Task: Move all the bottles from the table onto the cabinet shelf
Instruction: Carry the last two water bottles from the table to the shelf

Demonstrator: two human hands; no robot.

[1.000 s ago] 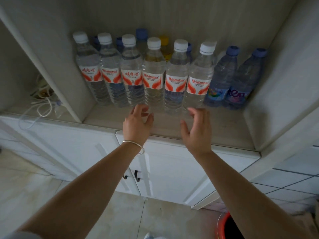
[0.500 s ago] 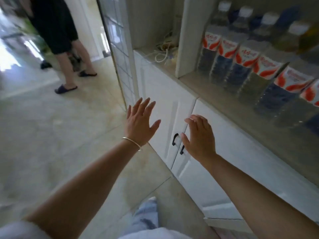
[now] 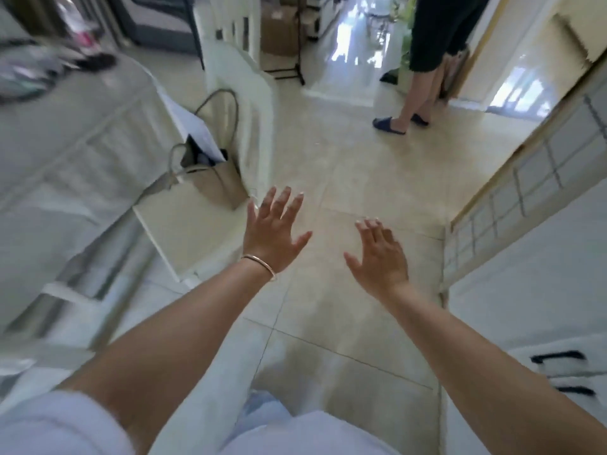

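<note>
My left hand (image 3: 274, 231), with a thin bangle at the wrist, is held out over the tiled floor with fingers spread and nothing in it. My right hand (image 3: 379, 257) is stretched out beside it, also empty with fingers apart. A table (image 3: 75, 133) under a white cloth stands at the left; blurred items lie at its far end and I cannot make out bottles there. The white cabinet (image 3: 525, 307) shows only its lower doors and black handles at the right. The shelf and its bottles are out of view.
A white chair (image 3: 203, 224) holding a beige handbag (image 3: 210, 182) stands just left of my left hand. A person in dark clothes and slippers (image 3: 423, 60) stands ahead on the tiled floor (image 3: 345, 159). A glazed sliding door (image 3: 525, 178) runs along the right.
My view has swung left from the cabinet shelf with its row of bottles to the room and the table. Both hands stay empty and open, carried along in front of me.
</note>
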